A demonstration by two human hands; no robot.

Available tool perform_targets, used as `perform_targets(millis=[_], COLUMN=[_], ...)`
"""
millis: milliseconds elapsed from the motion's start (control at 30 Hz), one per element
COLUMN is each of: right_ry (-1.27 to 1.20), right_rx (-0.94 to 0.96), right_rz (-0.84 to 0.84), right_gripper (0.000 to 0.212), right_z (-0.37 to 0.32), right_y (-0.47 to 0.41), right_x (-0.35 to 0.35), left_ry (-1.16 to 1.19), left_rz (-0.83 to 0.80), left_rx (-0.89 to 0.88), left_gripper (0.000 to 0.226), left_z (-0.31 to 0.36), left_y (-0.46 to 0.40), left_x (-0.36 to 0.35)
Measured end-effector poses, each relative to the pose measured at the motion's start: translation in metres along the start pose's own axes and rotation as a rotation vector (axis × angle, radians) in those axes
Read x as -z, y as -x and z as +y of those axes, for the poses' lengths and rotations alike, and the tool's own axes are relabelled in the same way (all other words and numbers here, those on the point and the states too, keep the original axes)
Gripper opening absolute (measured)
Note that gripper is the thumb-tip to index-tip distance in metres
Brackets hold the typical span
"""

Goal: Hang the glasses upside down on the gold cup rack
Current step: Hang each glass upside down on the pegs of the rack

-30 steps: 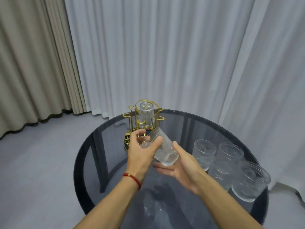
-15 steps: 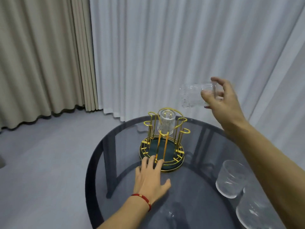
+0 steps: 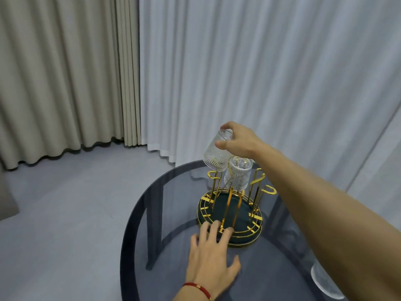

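The gold cup rack (image 3: 256, 216) with a dark green base stands on the round dark glass table (image 3: 156, 213). One clear ribbed glass (image 3: 237, 177) hangs upside down on a rack prong. My right hand (image 3: 240, 141) grips the base of a second clear patterned glass (image 3: 216, 155), mouth down and tilted, just above the rack's left hook (image 3: 211, 175). My left hand (image 3: 211, 260) lies flat on the table with spread fingers, its fingertips touching the rack's front rim.
Another glass (image 3: 323, 283) shows partly at the lower right, behind my right forearm. White sheer curtains hang behind the table and beige curtains to the left. Grey floor lies left of the table edge.
My right hand carried the glass from high on the right down and left, turning it mouth down over the rack's left hook. My left hand stays flat by the rack base.
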State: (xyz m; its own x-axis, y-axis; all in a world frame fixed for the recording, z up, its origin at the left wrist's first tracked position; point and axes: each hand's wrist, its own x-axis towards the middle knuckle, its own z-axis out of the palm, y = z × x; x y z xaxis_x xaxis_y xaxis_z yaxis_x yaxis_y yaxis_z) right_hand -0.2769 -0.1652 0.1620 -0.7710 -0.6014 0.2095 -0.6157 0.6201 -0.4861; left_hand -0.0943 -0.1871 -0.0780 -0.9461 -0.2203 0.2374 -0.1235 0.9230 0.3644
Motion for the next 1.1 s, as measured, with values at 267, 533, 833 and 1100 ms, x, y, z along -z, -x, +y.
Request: perform_targets(millis=[267,533,833,1100], right_ry=[0.381,0.641,0.516,0.040], right_rx=[-0.029,0.024,0.143,0.090], right_rz=[-0.188,-0.254,-0.024,0.334], right_gripper=[0.071,0.076,0.057,0.044], right_z=[-0.001,-0.002,0.009,0.043], right_y=[-0.008,-0.009,0.038,0.211], right_x=[-0.028,-0.036,-0.022,-0.011], left_ry=[0.012,-0.002,-0.065,0.212], left_rz=[0.015,0.039,0.028,0.294], left_rx=[-0.011,-0.023,-0.006,-0.225], left_gripper=[0.065,0.062,0.060,0.018], left_z=[0.000,0.000,0.006,0.062], left_y=[0.002,0.004,0.006,0.021], left_x=[0.003,0.005,0.014,0.031])
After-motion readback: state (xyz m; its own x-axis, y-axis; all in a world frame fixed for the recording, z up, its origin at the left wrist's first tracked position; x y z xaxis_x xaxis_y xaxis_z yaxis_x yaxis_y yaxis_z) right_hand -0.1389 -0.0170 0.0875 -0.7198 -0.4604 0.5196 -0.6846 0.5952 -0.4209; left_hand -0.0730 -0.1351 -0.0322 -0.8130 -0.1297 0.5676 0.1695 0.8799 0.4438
